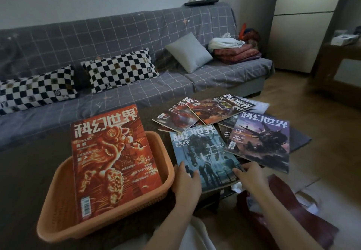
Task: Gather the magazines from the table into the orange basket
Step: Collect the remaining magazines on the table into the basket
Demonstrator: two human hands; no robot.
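Sofa (136, 41), 1, grey check, behind table (23, 171); 3 cushions on it, 2 chequered, 1 grey. Orange basket (58, 206), 1, on table, w/ 1 red magazine (113, 158) laid tilted across it, top edge over far rim. Loose magazines (214, 111) on table right of basket: approx. 6 visible, overlapped. Blue magazine (203, 152), nearest, is gripped at near edge by both hands: left hand (187, 181) on left corner, right hand (248, 175) on right corner.

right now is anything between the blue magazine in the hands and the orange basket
Nothing visible blocks the way. The blue magazine lies right beside the orange basket, with both hands on its near edge. Only the basket's rim lies between, and the red magazine already fills most of the basket.
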